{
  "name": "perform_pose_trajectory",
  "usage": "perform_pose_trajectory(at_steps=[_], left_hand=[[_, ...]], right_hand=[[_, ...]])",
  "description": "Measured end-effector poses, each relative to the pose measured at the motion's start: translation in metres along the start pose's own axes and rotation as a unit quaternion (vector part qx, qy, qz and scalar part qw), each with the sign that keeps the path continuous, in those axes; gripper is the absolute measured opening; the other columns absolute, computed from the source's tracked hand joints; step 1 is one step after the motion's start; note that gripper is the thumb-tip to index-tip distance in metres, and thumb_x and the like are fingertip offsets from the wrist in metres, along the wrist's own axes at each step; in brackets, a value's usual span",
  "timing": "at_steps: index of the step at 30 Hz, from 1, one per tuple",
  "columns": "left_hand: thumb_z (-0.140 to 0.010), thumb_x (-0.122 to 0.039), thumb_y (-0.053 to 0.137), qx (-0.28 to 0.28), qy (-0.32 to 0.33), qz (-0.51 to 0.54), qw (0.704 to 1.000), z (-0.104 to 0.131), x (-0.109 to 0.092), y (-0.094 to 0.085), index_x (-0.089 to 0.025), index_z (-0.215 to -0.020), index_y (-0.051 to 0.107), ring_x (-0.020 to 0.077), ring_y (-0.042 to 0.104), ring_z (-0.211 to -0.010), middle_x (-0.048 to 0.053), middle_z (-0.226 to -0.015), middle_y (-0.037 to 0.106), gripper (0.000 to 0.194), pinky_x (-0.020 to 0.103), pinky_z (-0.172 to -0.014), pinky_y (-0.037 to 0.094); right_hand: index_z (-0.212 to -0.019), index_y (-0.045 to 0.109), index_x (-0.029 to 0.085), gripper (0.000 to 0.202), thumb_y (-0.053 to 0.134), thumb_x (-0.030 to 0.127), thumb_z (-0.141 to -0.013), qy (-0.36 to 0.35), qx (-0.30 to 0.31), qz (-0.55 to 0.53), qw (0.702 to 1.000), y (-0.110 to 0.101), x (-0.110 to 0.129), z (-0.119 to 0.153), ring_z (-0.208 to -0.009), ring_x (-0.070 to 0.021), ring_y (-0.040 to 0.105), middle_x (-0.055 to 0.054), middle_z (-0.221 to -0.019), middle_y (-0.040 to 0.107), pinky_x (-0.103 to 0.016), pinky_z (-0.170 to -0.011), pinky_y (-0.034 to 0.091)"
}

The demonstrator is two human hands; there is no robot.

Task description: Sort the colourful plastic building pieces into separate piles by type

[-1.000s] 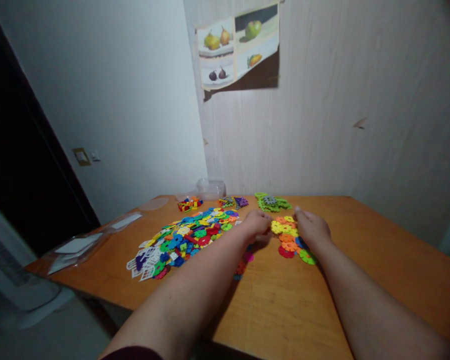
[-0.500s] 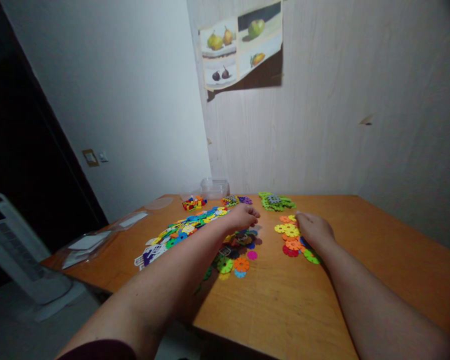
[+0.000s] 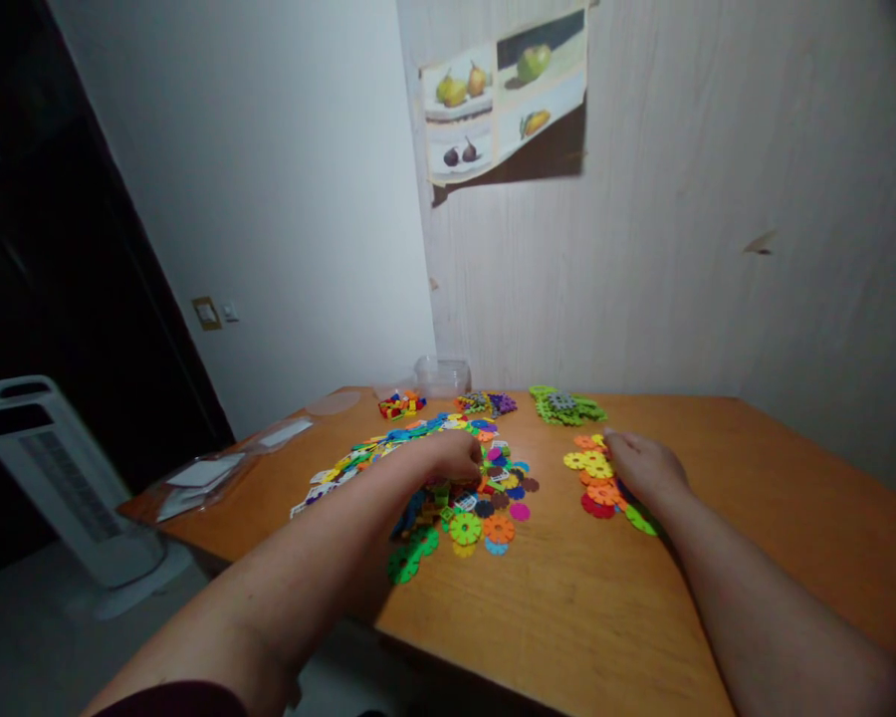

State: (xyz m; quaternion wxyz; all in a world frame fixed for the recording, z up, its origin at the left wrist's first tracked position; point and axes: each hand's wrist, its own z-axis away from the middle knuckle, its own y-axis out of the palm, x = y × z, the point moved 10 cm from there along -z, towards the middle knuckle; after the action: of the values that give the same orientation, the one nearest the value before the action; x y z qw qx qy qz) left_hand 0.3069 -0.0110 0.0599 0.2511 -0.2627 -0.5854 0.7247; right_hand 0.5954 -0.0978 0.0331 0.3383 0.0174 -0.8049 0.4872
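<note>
My left hand (image 3: 459, 456) reaches down into a wide pile of mixed plastic pieces (image 3: 377, 450), its fingers curled. What it pinches, if anything, is hidden. My right hand (image 3: 651, 470) rests at the right side of a small group of flower-shaped discs (image 3: 595, 464) in yellow, orange, red and green. Its fingers look closed, with the inner side turned away from view. Nearer the front edge, below the left hand, lie a lime disc (image 3: 465, 528), an orange disc (image 3: 499, 528) and a linked green piece (image 3: 412, 556).
At the back of the wooden table (image 3: 567, 617) lie red and yellow blocks (image 3: 401, 404), purple and orange pieces (image 3: 487, 403) and a stack of green pieces (image 3: 567, 408). Clear containers (image 3: 443, 376) stand behind. Plastic bags (image 3: 203, 480) lie left; a white tower-shaped appliance (image 3: 56, 488) stands beyond.
My left hand has come back toward me and down into the pile, its fingers more curled. My right hand stays by the flower discs. The whole view has shifted slightly.
</note>
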Motion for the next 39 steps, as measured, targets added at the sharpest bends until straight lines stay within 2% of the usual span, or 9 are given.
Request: perform_pose_trajectory(at_steps=[3, 6, 9, 12, 14, 19, 24, 31, 39], left_hand=[[-0.068, -0.025, 0.065, -0.013, -0.018, 0.002, 1.0, -0.003, 0.001, 0.0, -0.019, -0.068, 0.067, 0.0152, 0.054, -0.059, 0.0, -0.064, 0.063, 0.006, 0.025, -0.055, 0.035], [-0.069, -0.022, 0.064, -0.027, -0.028, 0.02, 0.999, -0.006, 0.002, -0.003, -0.019, -0.069, 0.069, 0.0152, 0.054, -0.059, 0.0, -0.064, 0.064, 0.006, 0.025, -0.056, 0.036], [-0.071, -0.018, 0.064, -0.069, -0.026, 0.026, 0.997, -0.007, 0.002, -0.011, -0.018, -0.068, 0.071, 0.0156, 0.053, -0.06, 0.001, -0.063, 0.064, 0.007, 0.025, -0.06, 0.039], [-0.072, -0.015, 0.063, -0.102, -0.02, 0.025, 0.994, -0.008, 0.002, -0.016, -0.018, -0.071, 0.074, 0.0166, 0.055, -0.063, 0.002, -0.067, 0.066, 0.011, 0.025, -0.065, 0.041], [-0.073, -0.014, 0.062, -0.112, -0.02, 0.025, 0.993, -0.009, 0.002, -0.017, -0.018, -0.074, 0.075, 0.0169, 0.057, -0.066, 0.002, -0.071, 0.069, 0.014, 0.025, -0.066, 0.041], [-0.075, -0.011, 0.059, -0.139, -0.027, 0.039, 0.989, -0.013, 0.007, -0.022, -0.017, -0.085, 0.077, 0.0175, 0.062, -0.074, 0.004, -0.086, 0.075, 0.021, 0.024, -0.067, 0.042], [-0.076, -0.015, 0.062, -0.153, -0.046, 0.06, 0.985, -0.016, 0.014, -0.025, -0.017, -0.094, 0.077, 0.0181, 0.064, -0.079, 0.005, -0.09, 0.075, 0.023, 0.024, -0.068, 0.044], [-0.077, -0.024, 0.069, -0.144, -0.075, 0.092, 0.982, -0.017, 0.024, -0.026, -0.017, -0.084, 0.076, 0.0159, 0.061, -0.074, 0.002, -0.077, 0.07, 0.013, 0.022, -0.064, 0.042], [-0.079, -0.023, 0.067, -0.129, -0.097, 0.12, 0.98, -0.018, 0.028, -0.024, -0.015, -0.08, 0.076, 0.0143, 0.059, -0.068, 0.001, -0.068, 0.067, 0.011, 0.021, -0.061, 0.042]], right_hand=[[-0.106, 0.078, 0.02, 0.061, 0.03, 0.056, -0.098, -0.018, 0.029, -0.02, 0.999, 0.006, 0.005, 0.001, -0.095, -0.0281, 0.069, -0.013, -0.106, 0.078, -0.033, -0.073, 0.046], [-0.121, 0.075, 0.024, 0.062, 0.037, 0.065, -0.095, -0.065, 0.062, -0.007, 0.996, 0.016, 0.017, 0.005, -0.111, -0.0294, 0.066, -0.012, -0.122, 0.074, -0.037, -0.089, 0.049], [-0.135, 0.068, 0.031, 0.073, 0.048, 0.079, -0.084, -0.11, 0.076, 0.064, 0.989, 0.024, 0.028, 0.013, -0.135, -0.0369, 0.051, -0.012, -0.146, 0.06, -0.054, -0.107, 0.039], [-0.141, 0.062, 0.034, 0.082, 0.05, 0.085, -0.078, -0.124, 0.1, 0.114, 0.981, 0.033, 0.029, 0.019, -0.145, -0.0412, 0.038, -0.013, -0.158, 0.046, -0.066, -0.112, 0.029], [-0.141, 0.063, 0.034, 0.078, 0.051, 0.082, -0.08, -0.13, 0.102, 0.123, 0.979, 0.035, 0.028, 0.02, -0.143, -0.04, 0.041, -0.013, -0.158, 0.046, -0.064, -0.112, 0.03], [-0.126, 0.073, 0.029, 0.054, 0.054, 0.062, -0.088, -0.145, 0.092, 0.1, 0.98, 0.034, 0.028, 0.014, -0.126, -0.0331, 0.059, -0.01, -0.142, 0.063, -0.047, -0.104, 0.043], [-0.115, 0.077, 0.029, 0.036, 0.061, 0.046, -0.087, -0.142, 0.082, 0.057, 0.985, 0.029, 0.027, 0.011, -0.12, -0.0284, 0.063, -0.009, -0.129, 0.071, -0.035, -0.099, 0.045], [-0.117, 0.075, 0.027, 0.038, 0.056, 0.042, -0.088, -0.142, 0.084, 0.074, 0.984, 0.031, 0.027, 0.011, -0.121, -0.0276, 0.063, -0.01, -0.132, 0.069, -0.035, -0.099, 0.045], [-0.121, 0.074, 0.028, 0.041, 0.055, 0.041, -0.087, -0.132, 0.078, 0.07, 0.986, 0.031, 0.024, 0.01, -0.123, -0.0284, 0.062, -0.009, -0.137, 0.067, -0.037, -0.101, 0.045]])
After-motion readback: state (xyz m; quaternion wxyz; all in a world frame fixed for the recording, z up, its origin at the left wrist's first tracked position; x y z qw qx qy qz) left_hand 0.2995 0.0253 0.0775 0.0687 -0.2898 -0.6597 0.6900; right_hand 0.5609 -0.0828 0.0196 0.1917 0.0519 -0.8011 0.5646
